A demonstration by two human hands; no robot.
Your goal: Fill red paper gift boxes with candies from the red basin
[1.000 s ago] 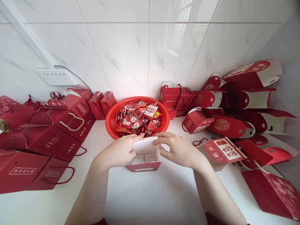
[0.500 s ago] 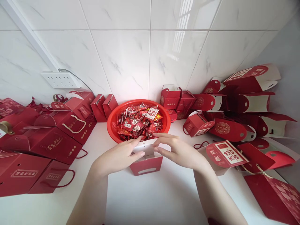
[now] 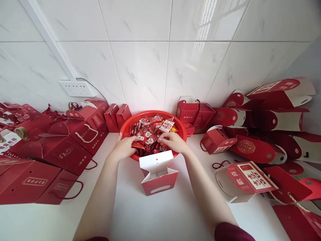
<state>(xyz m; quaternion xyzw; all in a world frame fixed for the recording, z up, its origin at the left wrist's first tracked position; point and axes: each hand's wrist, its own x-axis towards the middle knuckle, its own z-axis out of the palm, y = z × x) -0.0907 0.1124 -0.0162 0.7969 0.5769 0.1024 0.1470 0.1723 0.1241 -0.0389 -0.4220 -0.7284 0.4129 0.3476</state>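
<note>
Both of my hands reach over a red plastic basket (image 3: 184,136) heaped with small red candy packets (image 3: 150,140). At its left side, my left hand (image 3: 124,146) is open, with fingertips on the packets and one digit by the rim. My right hand (image 3: 173,142) comes in from the right, its fingers bent but apart and touching packets near a white square packet (image 3: 166,126) with red characters. Just in front of the basket, between my forearms, stands an open red gift box (image 3: 160,185) with a white inside flap raised. Neither hand touches the box.
Red gift boxes (image 3: 54,150) with cord handles crowd the left. Two slim red boxes (image 3: 123,117) stand behind the basket. Several open boxes (image 3: 247,147) are stacked at right, with a box with a white label (image 3: 253,177) nearer. A tiled wall (image 3: 140,73) closes the back.
Both hands have left the red box and moved forward to the candy packets, spreading farther apart. The box now stands by itself, its flap in plain sight. The view has shifted slightly.
</note>
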